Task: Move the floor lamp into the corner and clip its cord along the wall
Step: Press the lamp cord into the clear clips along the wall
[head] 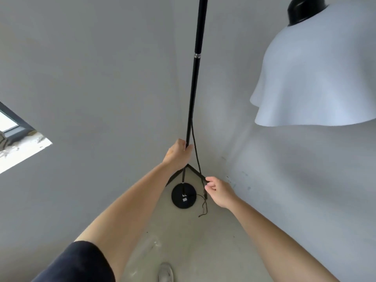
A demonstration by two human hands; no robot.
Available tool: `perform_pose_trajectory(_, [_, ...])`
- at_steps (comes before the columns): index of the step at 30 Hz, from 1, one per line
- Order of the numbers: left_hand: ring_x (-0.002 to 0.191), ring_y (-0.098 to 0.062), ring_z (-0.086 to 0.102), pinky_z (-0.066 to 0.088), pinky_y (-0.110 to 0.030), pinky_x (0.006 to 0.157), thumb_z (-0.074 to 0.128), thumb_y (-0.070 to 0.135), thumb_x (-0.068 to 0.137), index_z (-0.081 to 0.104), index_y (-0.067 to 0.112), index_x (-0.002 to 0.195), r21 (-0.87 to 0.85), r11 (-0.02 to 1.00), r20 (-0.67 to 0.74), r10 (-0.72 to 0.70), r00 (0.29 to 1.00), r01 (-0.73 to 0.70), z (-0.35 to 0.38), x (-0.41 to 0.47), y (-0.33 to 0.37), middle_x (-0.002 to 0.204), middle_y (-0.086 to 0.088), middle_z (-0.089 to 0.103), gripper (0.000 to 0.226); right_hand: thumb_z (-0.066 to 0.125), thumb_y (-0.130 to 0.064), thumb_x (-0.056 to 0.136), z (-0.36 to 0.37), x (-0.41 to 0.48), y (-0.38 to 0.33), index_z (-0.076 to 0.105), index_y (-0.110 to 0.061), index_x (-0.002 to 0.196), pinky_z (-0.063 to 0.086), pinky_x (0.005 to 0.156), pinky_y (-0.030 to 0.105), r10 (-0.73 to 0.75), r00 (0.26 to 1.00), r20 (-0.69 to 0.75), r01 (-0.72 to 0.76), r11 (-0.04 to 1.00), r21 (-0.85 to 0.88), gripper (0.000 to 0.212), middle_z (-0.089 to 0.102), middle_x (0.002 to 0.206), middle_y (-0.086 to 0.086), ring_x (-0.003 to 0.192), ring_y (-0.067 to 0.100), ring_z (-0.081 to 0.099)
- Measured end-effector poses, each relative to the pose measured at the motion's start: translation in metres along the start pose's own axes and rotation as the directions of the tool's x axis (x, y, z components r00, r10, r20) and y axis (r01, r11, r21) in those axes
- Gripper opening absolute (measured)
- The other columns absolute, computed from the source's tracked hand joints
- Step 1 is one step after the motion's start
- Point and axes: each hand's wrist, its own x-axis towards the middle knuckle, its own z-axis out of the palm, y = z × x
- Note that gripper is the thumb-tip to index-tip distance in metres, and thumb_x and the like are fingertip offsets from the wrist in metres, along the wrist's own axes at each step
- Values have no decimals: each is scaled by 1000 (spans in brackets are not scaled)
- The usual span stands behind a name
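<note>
The floor lamp stands in the room's corner: a thin black pole (195, 78) rises from a round black base (183, 197) on the floor. Its white wavy shade (317, 78) hangs at the upper right. My left hand (177, 154) is wrapped around the pole low down. A thin black cord (196, 155) drops beside the pole to the floor, with a loose loop right of the base. My right hand (218, 190) pinches the cord near the black baseboard (196, 170), fingers bent around it.
Two grey walls meet in the corner behind the lamp. A window opening (18, 143) is set in the left wall. The floor is pale concrete, and a white shoe (165, 272) shows at the bottom edge.
</note>
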Motion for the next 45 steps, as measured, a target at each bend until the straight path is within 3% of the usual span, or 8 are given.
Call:
perform_pose_trajectory(7, [143,-25,32,38,-45,105,51,54,94,16,20,155,12,989,-129,147,981,-147,8,51,0,159,-3,27,78,53,-30,98,16,32,1,44,-24,144,45,96,29,38,995,-95,-36,999,24,47,55,141,2,117,16,59])
perform_pose_trajectory(19, [77,-19,58,39,-32,61,24,40,103,47,15,109,-14,865,-295,476,829,-502,12,154,-55,91,4,59,35,59,-50,91,77,165,19,29,-26,151,39,108,37,77,970,-232,-48,990,130,72,39,154,2,135,21,45])
perform_pose_trajectory(23, [89,-31,60,48,-40,68,28,35,106,56,8,121,253,819,-322,573,754,-514,19,145,-76,111,-9,63,41,60,-68,77,107,194,-8,20,-29,154,28,115,42,-9,980,-198,48,980,194,95,28,160,-1,145,20,29])
perform_pose_trajectory(26, [87,-33,57,35,-37,56,37,36,105,62,2,100,531,730,-361,654,665,-430,14,132,-87,103,-14,62,42,57,-63,84,125,198,-23,49,-23,135,47,96,36,-66,983,-168,99,975,197,65,60,130,-3,114,13,57])
perform_pose_trajectory(29, [57,-28,45,26,-32,51,39,41,104,45,9,79,429,810,-409,569,714,-400,13,118,-90,70,-2,50,41,41,-57,97,137,191,-22,61,-17,89,51,67,36,-76,989,-130,88,992,95,45,68,77,0,69,16,63])
perform_pose_trajectory(36, [61,-18,52,40,-32,59,38,34,105,61,2,91,-40,869,-267,466,843,-493,60,113,-84,73,2,61,42,38,-44,103,160,150,61,62,-20,103,49,88,34,76,993,-88,-43,944,328,34,73,104,2,97,16,67])
perform_pose_trajectory(41, [52,-2,43,33,-24,54,32,41,106,65,12,103,-61,900,-174,417,892,-432,114,126,-101,57,18,39,44,47,-68,89,158,132,132,66,-20,97,40,69,20,198,979,-50,-157,887,434,52,74,83,-6,69,-9,66])
perform_pose_trajectory(45, [53,-4,47,35,-25,55,32,48,104,65,10,93,5,884,-152,463,873,-468,150,141,-113,54,15,42,52,43,-61,95,154,141,183,67,-21,88,43,69,25,188,978,-92,-145,924,353,47,70,77,-2,77,10,68])
